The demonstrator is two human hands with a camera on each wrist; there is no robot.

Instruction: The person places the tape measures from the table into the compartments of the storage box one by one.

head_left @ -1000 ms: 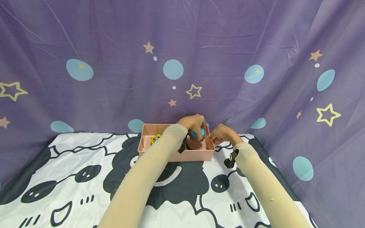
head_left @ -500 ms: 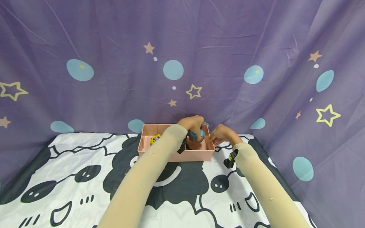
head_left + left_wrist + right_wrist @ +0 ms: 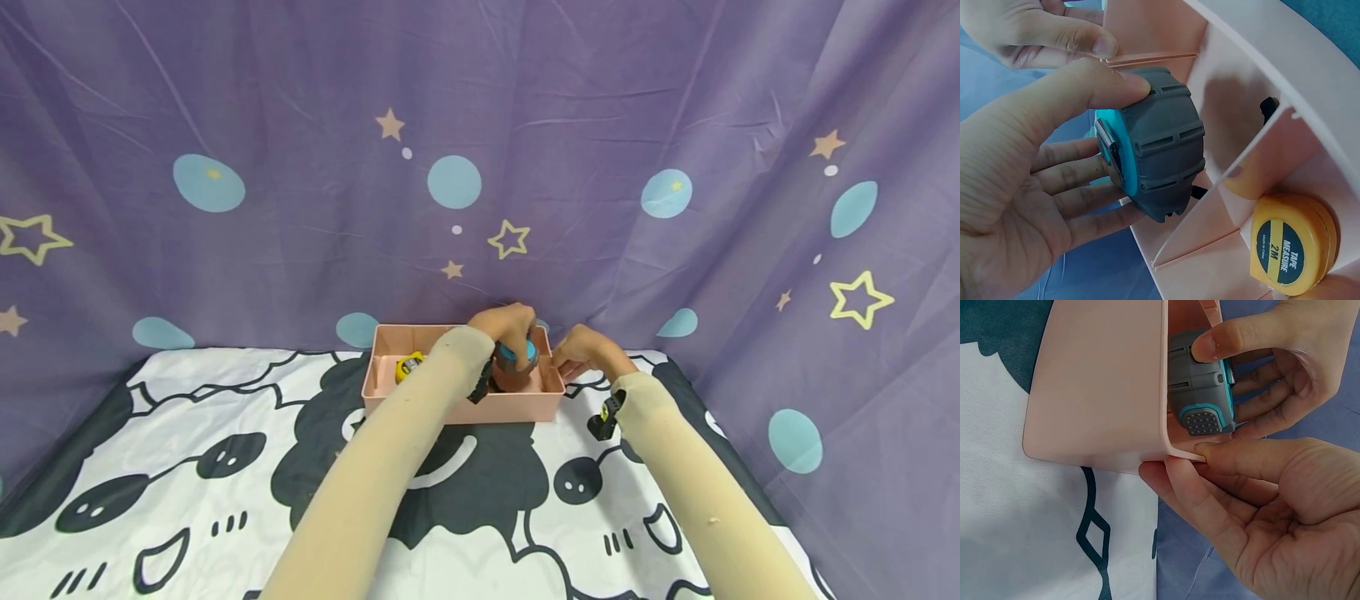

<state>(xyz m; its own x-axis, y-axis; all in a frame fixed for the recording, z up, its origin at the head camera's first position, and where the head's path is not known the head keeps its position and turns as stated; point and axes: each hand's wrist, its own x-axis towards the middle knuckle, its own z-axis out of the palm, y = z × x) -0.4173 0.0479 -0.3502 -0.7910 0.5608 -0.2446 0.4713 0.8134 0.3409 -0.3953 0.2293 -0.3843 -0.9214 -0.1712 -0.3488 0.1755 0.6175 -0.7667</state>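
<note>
My left hand (image 3: 507,323) grips a grey and teal tape measure (image 3: 1166,137) inside the right compartment of a pink box (image 3: 517,407). The thumb presses its grey ribbed edge, and the other fingers lie along the teal side with the metal clip. Whether the tape measure touches the box floor, I cannot tell. At the right end of the box, my right hand (image 3: 1260,500) pinches the rim between thumb and fingers. Beyond the divider (image 3: 1235,172), a yellow tape measure (image 3: 1294,244) lies in the left compartment. Part of the box is hidden behind my left sleeve.
A white cloth with dark cartoon prints (image 3: 480,550) covers the table. Directly behind the box hangs a purple curtain (image 3: 300,275) with stars and blue spots. A small black piece (image 3: 1268,109) shows at the divider in the left wrist view.
Almost nothing differs: the left hand, with the tape measure, has dipped very slightly, and the right hand stays on the rim.
</note>
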